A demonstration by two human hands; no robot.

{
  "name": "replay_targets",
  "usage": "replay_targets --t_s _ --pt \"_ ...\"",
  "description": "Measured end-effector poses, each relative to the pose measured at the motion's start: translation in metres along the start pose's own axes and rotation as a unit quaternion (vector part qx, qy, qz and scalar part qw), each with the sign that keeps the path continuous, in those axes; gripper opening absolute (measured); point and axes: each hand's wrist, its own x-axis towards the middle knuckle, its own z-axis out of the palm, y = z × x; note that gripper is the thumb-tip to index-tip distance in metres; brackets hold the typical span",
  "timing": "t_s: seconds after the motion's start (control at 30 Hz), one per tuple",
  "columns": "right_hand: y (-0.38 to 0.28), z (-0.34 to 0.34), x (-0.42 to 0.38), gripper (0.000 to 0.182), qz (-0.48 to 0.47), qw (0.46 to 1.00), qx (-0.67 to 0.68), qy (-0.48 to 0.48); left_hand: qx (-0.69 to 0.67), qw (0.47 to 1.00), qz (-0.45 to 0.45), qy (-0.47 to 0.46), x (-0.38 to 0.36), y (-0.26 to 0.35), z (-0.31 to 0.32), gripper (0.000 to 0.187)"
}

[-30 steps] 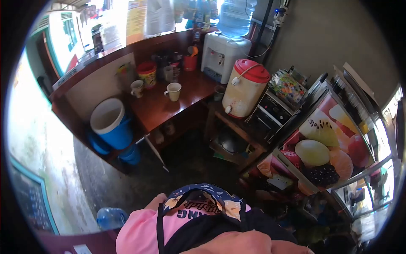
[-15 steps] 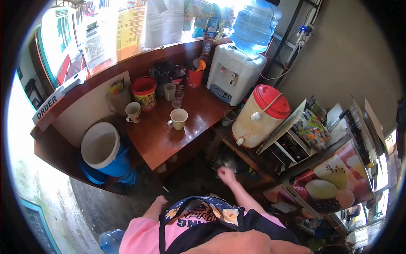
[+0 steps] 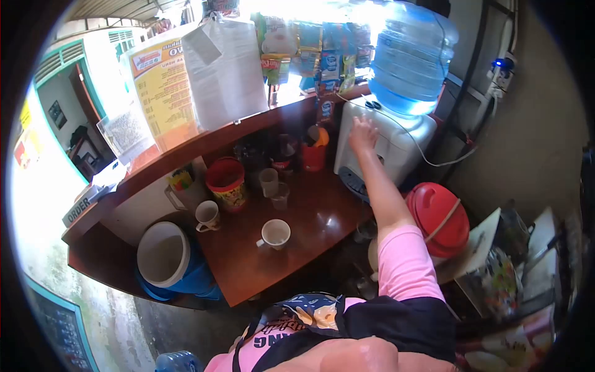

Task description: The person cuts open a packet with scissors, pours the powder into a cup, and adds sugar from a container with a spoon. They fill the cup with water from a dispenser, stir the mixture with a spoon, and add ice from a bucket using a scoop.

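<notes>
Small drinks stall/kiosk, prob. street-side: wooden counter (image 3: 248,127) w/ "ORDER" sign (image 3: 79,211) & menu poster (image 3: 162,87), hanging drink sachets (image 3: 310,46), water dispenser (image 3: 387,139), cups (image 3: 274,234), red-lidded cooler jug (image 3: 437,217).

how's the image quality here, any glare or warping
Head view: strong fisheye, a black ring at the edges and the counter bowed. Backlight from the window blows out the top, washing out the packets and the bottle. The right hand on the dispenser stays fairly sharp.
</notes>
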Motion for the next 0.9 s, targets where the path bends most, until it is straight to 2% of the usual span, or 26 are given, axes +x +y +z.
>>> replay_targets --t_s 0.1,0.27,0.4,0.43,0.57,0.67,0.7,0.8,0.83,0.9 --pt "0.004 0.035 0.033 0.041 0.013 0.999 -0.032 0.032 -0.023 1.000 0.015 0.006 0.005 0.048 -0.029 0.035" --pt "-0.003 0.027 0.059 0.044 0.016 0.994 -0.032 0.103 -0.049 0.996 0.076 0.001 0.020 0.115 -0.083 0.036" --pt "0.008 0.039 0.084 0.035 0.039 0.999 -0.024 0.014 -0.039 0.990 0.137 -0.016 0.034 0.159 -0.119 0.037" --pt "0.013 0.039 0.085 0.034 0.015 0.998 0.013 0.062 -0.035 0.988 0.151 -0.022 0.037 0.167 -0.126 0.037" --pt "0.020 0.030 0.082 0.029 0.071 0.992 0.020 0.098 -0.013 0.978 0.205 -0.037 0.051 0.198 -0.155 0.038" --pt "0.019 -0.001 0.081 0.023 0.104 0.992 0.058 -0.038 -0.003 0.968 0.247 -0.042 0.061 0.232 -0.181 0.039" --pt "0.025 0.013 0.081 0.022 0.075 0.994 0.067 0.031 -0.010 0.962 0.268 -0.044 0.047 0.250 -0.196 0.037" --pt "0.024 0.019 0.082 0.023 0.065 0.995 0.038 0.066 -0.073 0.947 0.311 -0.029 -0.030 0.327 -0.238 0.034" --pt "0.020 0.004 0.079 0.021 0.066 0.996 0.055 0.031 -0.087 0.941 0.327 -0.020 -0.048 0.344 -0.243 0.033" --pt "0.025 0.013 0.082 0.021 0.045 0.995 0.067 0.059 -0.085 0.928 0.358 -0.060 -0.002 0.330 -0.229 0.030"
